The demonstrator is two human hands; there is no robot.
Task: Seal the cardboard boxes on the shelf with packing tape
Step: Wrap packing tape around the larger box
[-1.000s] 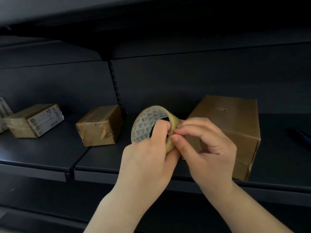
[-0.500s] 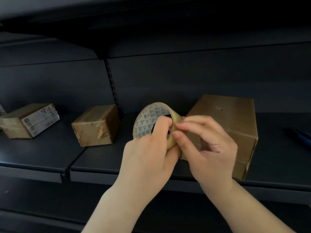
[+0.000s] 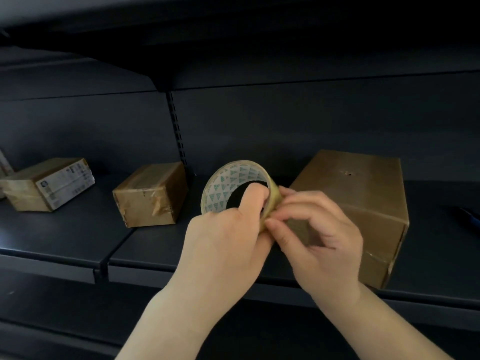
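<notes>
Here the tape (image 3: 240,189) sits in mid-air in front of the shelf (image 3: 65,237), just left of the big box (image 3: 363,203). The left hand (image 3: 226,245) grips the roll, one finger hooked through its core and the thumb underneath. The right hand (image 3: 319,235) is curled at the roll's right edge, thumb and fingertips pinching or picking at the outer wrap; whether a free end is lifted I cannot tell, since clear tape hides its own edge. My guess is that the step in hand is finding the tape's end, with no strip pulled yet. The big box stands on the shelf right behind the hands, its top looking closed. Farther left sit the small box (image 3: 150,194), with wrinkled tape on its front, and the labelled box (image 3: 49,184). A dark blue thing (image 3: 470,216) lies at the far right of the shelf; it is too dim to name. The risks: a nail could tear the film into a sliver, the freed end could fold and stick to itself, or a hard tug might slip the roll off the finger.
</notes>
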